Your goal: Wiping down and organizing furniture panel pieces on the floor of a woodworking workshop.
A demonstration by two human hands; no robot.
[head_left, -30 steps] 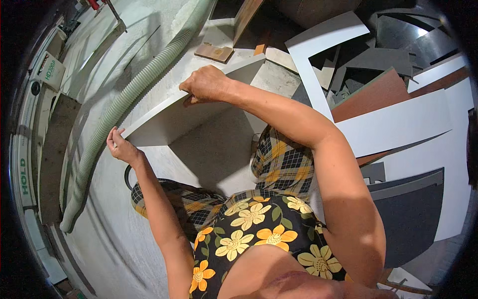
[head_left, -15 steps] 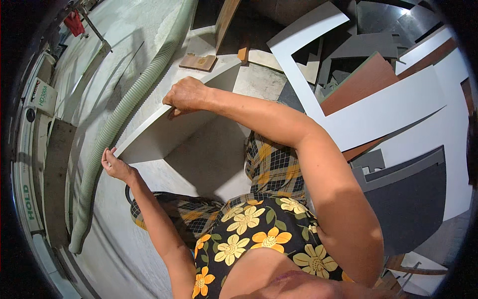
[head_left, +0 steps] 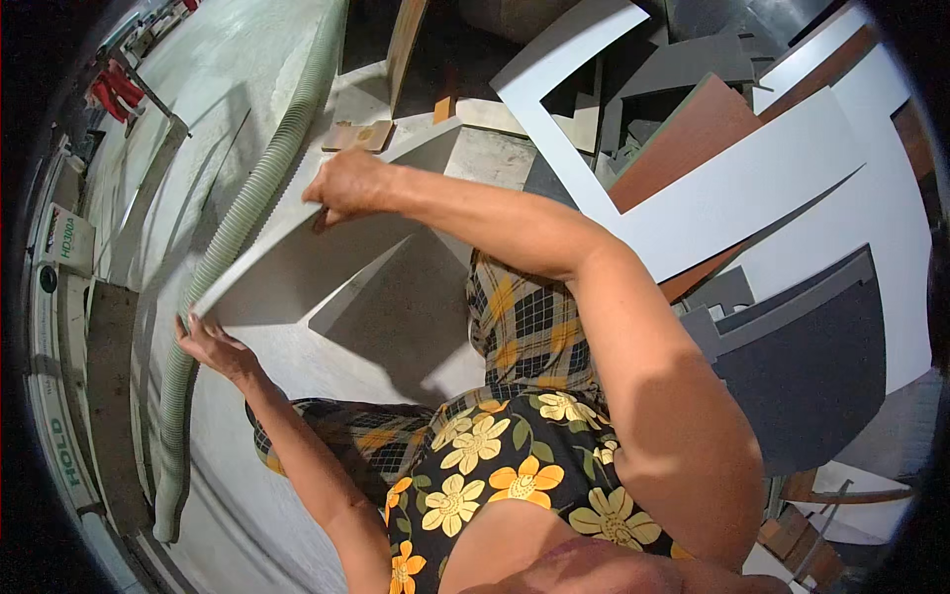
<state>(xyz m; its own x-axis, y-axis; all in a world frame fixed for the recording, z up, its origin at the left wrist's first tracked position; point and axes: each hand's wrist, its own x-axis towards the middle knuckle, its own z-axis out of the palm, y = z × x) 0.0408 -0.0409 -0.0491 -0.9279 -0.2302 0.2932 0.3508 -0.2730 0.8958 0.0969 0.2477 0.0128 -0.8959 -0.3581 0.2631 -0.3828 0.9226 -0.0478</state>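
A flat light-grey board (head_left: 327,262) stands tilted on its long edge in front of my knees. My right hand (head_left: 348,186) reaches across and is closed over the board's upper edge, knuckles up. At the board's near-left corner, my left hand (head_left: 216,348) pinches the edge between thumb and fingers. A dark patch (head_left: 396,312) on the floor beside the board looks like its shadow. Behind the right hand and arm, part of the board's far end is hidden.
A ribbed pale-green hose (head_left: 252,183) runs along the floor just left of the board. Sheet offcuts lie piled at right: a white cut-out panel (head_left: 732,188), a brown piece (head_left: 683,144) and a dark-grey panel (head_left: 807,366). A small wooden block (head_left: 358,136) lies beyond the board.
The board has tilted and lifted slightly, and a light strip now shows between it and the dark patch. Both hands keep their grip. The whole view has shifted a little.
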